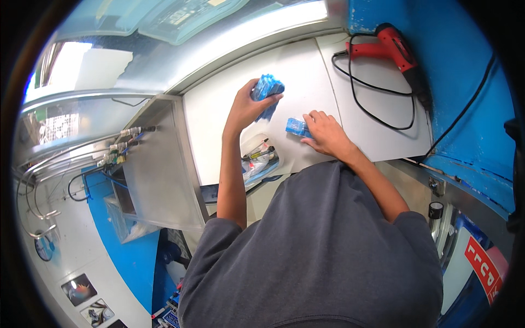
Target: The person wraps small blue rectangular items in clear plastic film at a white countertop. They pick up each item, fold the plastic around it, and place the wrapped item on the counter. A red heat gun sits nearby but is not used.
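Observation:
My left hand (pixel 250 106) is closed around a bundle of shiny blue and clear packets (pixel 267 87), raised over the white work surface (pixel 216 131). What the packets contain cannot be made out. Lower and to the right, my right hand (pixel 327 134) grips a small blue packet (pixel 297 127) by its right end, with the fingers bent over it. The packet is at or just above the surface. A gap separates the two hands.
A clear-sided container (pixel 259 156) with tools and plastic bags sits by the left forearm. At the far right lies a red heat gun (pixel 394 52) with a looping black cord. A metal panel (pixel 158 164) with pipe fittings stands left; a blue wall (pixel 470 109) bounds the right.

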A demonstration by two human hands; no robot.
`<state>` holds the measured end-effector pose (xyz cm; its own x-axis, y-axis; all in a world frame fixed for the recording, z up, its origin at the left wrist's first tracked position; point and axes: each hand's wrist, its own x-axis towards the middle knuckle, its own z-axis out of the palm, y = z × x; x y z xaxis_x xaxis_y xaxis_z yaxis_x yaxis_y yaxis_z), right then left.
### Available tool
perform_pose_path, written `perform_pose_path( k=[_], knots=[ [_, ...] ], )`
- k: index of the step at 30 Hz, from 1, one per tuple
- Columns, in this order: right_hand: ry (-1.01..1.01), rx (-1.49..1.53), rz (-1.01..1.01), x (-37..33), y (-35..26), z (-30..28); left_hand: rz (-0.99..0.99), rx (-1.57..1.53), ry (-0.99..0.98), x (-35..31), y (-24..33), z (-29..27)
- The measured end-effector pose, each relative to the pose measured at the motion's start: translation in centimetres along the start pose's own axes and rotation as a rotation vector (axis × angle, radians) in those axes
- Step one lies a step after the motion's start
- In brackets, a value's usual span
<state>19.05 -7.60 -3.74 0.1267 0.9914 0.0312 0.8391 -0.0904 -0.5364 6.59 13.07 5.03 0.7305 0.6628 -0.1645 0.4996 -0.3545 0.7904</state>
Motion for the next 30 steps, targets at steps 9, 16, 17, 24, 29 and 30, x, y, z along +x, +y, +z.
perform_pose_path(
  k=[9, 16, 17, 24, 29, 30],
  knots=[
    [-0.035, -0.112, -0.021, 0.1, 0.1, 1.1, -0.364, -0.900, 0.024, -10.4, -4.6, -2.9],
    [-0.038, 0.457, 0.239, -0.3, 0.1, -2.4, -0.303, -1.242, -0.004, -13.7, -6.0, 0.7],
    [-0.068, 0.466, 0.252, -0.2, 0.0, -3.4, -0.328, -1.181, -0.017, -13.7, -6.1, 0.8],
    [-0.216, 0.772, -0.129, -0.1, -3.0, -6.3, -0.263, -1.112, 0.053, -14.3, -6.2, -1.5],
    [-0.410, 0.785, -0.118, 1.9, -5.1, -3.3, -0.167, -0.621, 0.210, -14.2, -3.4, -2.1],
    [-0.451, 0.771, -0.086, 2.0, -5.4, -2.8, -0.132, -0.481, 0.251, -14.2, -2.6, -1.9]
  ],
)
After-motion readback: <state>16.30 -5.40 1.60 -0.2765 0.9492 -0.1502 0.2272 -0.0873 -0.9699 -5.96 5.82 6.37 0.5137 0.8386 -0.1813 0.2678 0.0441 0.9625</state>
